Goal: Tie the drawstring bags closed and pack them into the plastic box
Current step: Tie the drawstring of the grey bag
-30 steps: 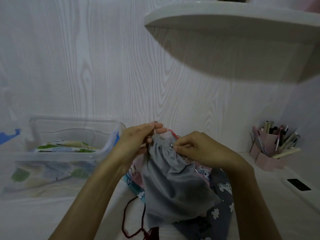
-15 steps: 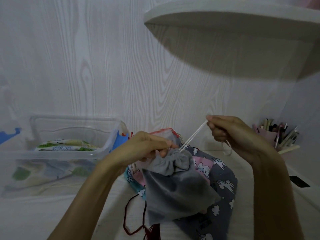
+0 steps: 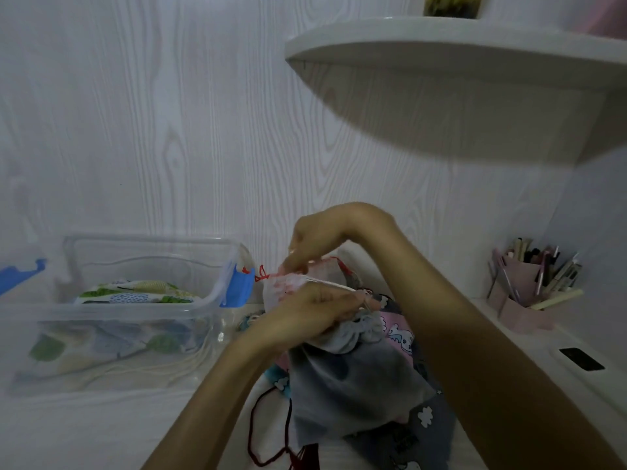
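Note:
A grey drawstring bag (image 3: 353,385) hangs in front of me with its neck gathered. My left hand (image 3: 315,313) grips the bunched neck. My right hand (image 3: 325,235) has crossed over above it, fingers curled down and pinching the white drawstring (image 3: 325,283) near the neck. Under the grey bag lie several other bags, one dark with pink and white prints (image 3: 403,337), one white with a red cord (image 3: 295,283). The clear plastic box (image 3: 112,310) stands at the left and holds a leaf-print bag (image 3: 135,293).
A pink pen holder (image 3: 529,296) full of pens stands at the right by the wall. A white shelf (image 3: 458,59) juts out overhead. A dark red cord (image 3: 268,432) trails on the white table near me. A blue lid clip (image 3: 20,273) shows at far left.
My right hand, which had pulled the white drawstring out to the upper right, has swung back left over the bag's neck. The left hand still holds the neck.

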Demonstrator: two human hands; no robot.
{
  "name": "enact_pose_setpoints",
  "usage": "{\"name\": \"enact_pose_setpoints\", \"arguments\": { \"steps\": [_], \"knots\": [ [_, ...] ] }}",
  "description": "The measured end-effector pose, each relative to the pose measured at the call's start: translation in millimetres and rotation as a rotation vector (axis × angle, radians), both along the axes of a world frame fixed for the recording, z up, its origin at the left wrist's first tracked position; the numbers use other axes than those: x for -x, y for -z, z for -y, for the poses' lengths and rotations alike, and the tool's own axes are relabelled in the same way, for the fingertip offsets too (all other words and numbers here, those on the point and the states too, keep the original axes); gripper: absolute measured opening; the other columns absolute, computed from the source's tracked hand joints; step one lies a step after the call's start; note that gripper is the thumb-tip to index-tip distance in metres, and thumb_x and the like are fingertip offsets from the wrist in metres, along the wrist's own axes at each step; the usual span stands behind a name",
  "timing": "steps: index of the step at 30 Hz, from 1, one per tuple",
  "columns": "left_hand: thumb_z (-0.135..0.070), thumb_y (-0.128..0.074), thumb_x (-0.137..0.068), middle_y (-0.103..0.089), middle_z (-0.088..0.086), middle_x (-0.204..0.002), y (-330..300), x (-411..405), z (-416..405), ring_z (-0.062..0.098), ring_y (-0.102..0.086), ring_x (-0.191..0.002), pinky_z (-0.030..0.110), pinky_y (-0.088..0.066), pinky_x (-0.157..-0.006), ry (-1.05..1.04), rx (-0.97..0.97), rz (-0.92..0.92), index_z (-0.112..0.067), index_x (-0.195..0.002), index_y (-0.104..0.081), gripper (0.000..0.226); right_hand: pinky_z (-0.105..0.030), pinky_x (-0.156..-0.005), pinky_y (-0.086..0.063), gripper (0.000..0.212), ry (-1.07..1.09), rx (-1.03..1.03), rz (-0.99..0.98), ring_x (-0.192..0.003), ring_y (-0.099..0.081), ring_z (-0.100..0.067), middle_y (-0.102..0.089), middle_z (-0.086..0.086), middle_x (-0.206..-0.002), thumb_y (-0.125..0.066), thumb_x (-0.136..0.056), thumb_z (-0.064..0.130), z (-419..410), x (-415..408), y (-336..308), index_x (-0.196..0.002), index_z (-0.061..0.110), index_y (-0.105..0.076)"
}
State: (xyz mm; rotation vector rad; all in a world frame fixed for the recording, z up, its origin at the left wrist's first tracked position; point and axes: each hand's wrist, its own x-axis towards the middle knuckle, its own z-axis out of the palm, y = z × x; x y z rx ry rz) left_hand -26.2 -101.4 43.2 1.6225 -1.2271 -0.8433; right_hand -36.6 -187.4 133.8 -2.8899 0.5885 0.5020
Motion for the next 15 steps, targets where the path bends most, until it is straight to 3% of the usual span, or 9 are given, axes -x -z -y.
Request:
{"name": "enact_pose_setpoints", "arguments": {
  "steps": [2,5,7,9,12,15],
  "knots": [
    [-0.039,-0.048,-0.094,-0.051,-0.014,-0.042,3.6,-3.0,0.8,-0.003,-0.046,-0.038,0.014,-0.040,-0.048,-0.064,-0.041,-0.052,-0.026,-0.053,-0.055,0.043,-0.024,-0.083,-0.037,0.035,0.012,-0.037,0.086,-0.097,-0.053,-0.014,-0.061,0.002,-0.098,-0.049,-0.094,0.044,3.5,-4.4,9.7,-0.096,0.013,-0.065],
    [-0.034,-0.047,-0.093,-0.039,-0.011,-0.038,3.8,-8.3,3.2,0.004,-0.030,-0.036,0.018,-0.023,-0.043,-0.119,-0.087,-0.267,-0.022,-0.047,-0.050,0.048,-0.025,-0.087,-0.037,0.048,0.123,-0.204,0.342,-0.107,-0.054,-0.016,-0.060,-0.005,-0.117,-0.043,-0.097,0.043,18.0,12.1,27.7,-0.123,0.006,-0.058],
    [-0.031,-0.045,-0.094,-0.036,-0.011,-0.043,3.7,-13.0,0.1,0.004,-0.025,-0.042,0.019,-0.017,-0.046,-0.091,-0.061,-0.349,-0.020,-0.039,-0.058,0.058,-0.022,-0.082,-0.040,0.035,0.173,-0.272,0.554,-0.093,-0.060,-0.007,-0.066,-0.006,-0.108,-0.042,-0.099,0.033,30.0,31.2,42.3,-0.112,0.008,-0.063],
    [-0.030,-0.045,-0.094,-0.037,-0.010,-0.049,3.3,-15.2,-3.0,0.004,-0.024,-0.047,0.020,-0.014,-0.048,-0.063,-0.023,-0.394,-0.023,-0.040,-0.063,0.057,-0.020,-0.074,-0.040,0.032,0.199,-0.354,0.721,-0.068,-0.057,0.006,-0.069,0.000,-0.087,-0.039,-0.100,0.029,37.6,51.4,56.9,-0.093,0.018,-0.068],
    [-0.027,-0.049,-0.091,-0.040,-0.008,-0.051,5.2,-17.0,-1.5,0.004,-0.025,-0.046,0.019,-0.016,-0.046,-0.080,0.005,-0.445,-0.023,-0.042,-0.061,0.051,-0.022,-0.075,-0.046,0.039,0.208,-0.480,0.827,-0.069,-0.059,-0.003,-0.069,0.006,-0.074,-0.035,-0.100,0.036,37.9,71.7,74.6,-0.088,0.022,-0.069],
    [-0.024,-0.052,-0.088,-0.044,-0.006,-0.050,6.7,-20.4,-0.5,0.005,-0.027,-0.046,0.019,-0.019,-0.045,-0.124,0.008,-0.430,-0.023,-0.052,-0.057,0.037,-0.009,-0.061,-0.044,0.032,0.206,-0.500,0.909,-0.061,-0.056,0.002,-0.064,0.015,-0.062,-0.042,-0.098,0.033,38.9,87.4,81.2,-0.088,0.021,-0.069]
  ]
}}
